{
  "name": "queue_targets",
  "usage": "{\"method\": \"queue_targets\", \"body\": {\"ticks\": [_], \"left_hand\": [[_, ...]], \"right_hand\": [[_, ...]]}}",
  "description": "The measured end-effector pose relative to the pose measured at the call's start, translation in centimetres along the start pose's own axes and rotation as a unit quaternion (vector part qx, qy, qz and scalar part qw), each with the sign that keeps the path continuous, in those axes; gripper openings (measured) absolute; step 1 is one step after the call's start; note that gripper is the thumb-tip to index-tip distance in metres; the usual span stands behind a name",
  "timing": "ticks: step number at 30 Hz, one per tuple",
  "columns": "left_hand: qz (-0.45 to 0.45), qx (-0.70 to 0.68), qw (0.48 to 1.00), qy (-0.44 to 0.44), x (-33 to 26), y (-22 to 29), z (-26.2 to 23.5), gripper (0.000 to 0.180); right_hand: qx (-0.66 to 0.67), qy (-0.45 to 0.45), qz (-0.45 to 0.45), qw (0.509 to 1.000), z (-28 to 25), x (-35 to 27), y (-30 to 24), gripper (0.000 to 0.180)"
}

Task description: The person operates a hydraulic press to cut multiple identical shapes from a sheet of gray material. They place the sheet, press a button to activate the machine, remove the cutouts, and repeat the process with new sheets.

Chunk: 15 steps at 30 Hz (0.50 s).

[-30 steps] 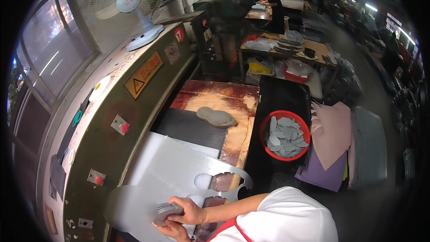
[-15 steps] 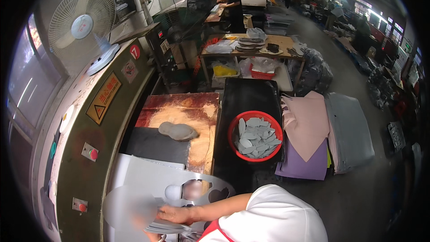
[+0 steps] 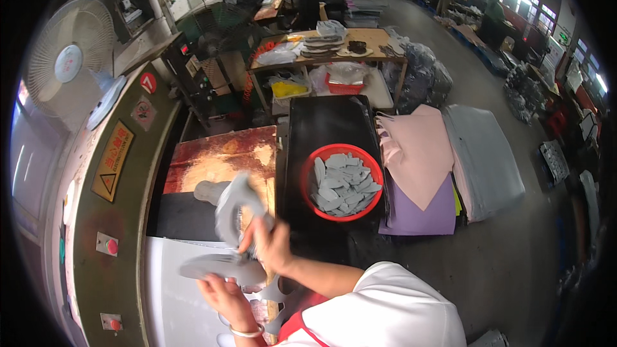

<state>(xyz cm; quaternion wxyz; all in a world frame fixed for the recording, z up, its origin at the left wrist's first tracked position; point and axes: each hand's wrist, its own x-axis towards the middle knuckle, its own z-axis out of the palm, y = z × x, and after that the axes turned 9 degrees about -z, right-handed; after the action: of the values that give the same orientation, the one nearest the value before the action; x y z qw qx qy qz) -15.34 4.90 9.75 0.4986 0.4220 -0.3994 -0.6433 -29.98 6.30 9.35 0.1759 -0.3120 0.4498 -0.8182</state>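
The left hand (image 3: 228, 302), with a bangle at its wrist, pinches flat grey pieces (image 3: 222, 268) at its twelve o'clock, thumb and fingers closed on their near edge. At its one o'clock, the right hand (image 3: 273, 247) grips a blurred, curved grey offcut (image 3: 230, 209) reaching toward eleven o'clock; its exact fingertip contact cannot be told. From the right hand, a red basin (image 3: 350, 148) of grey scraps (image 3: 344, 183) sits at two o'clock, and a peanut-shaped block (image 3: 207, 191) at ten.

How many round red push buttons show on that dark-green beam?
2: the upper red button sits on the dark-green beam; the lower red button below it, near the bottom edge. More may be hidden.
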Motion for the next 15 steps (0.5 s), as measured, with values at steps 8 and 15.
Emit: {"method": "queue_targets", "body": {"ticks": [8, 15], "left_hand": [[-0.297, -0.046, 0.954, -0.003, 8.3, -6.4, 1.9, 0.029], [-0.317, -0.065, 0.945, -0.038, 12.4, -7.5, 7.6, 0.024]], "right_hand": [[0.031, -0.064, -0.06, 0.996, -9.1, -4.9, -3.3, 0.024], [-0.12, -0.083, -0.298, 0.943, -15.5, -7.8, -3.8, 0.052]]}}
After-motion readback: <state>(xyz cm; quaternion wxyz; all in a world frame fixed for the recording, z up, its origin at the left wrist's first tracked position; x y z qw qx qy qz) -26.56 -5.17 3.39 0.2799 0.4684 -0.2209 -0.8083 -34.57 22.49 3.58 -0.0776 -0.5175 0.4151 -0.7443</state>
